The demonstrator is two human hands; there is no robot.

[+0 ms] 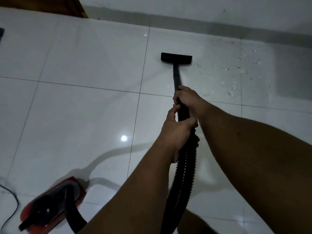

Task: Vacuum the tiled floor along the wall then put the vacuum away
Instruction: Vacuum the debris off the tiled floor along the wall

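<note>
A person's right hand (186, 97) and left hand (177, 130) both clasp the slim black vacuum wand (176, 76), right one nearer the flat black floor nozzle (176, 59). The wand runs straight ahead toward the pale wall (202, 9); scattered white crumbs (236, 71) lie rightward on the glossy white tiled floor (84, 65).

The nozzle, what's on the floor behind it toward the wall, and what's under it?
Behind the nozzle lies bare white tile up to the wall. The scattered debris sits to its right, not behind. Whatever is under the nozzle is covered by it.
</note>
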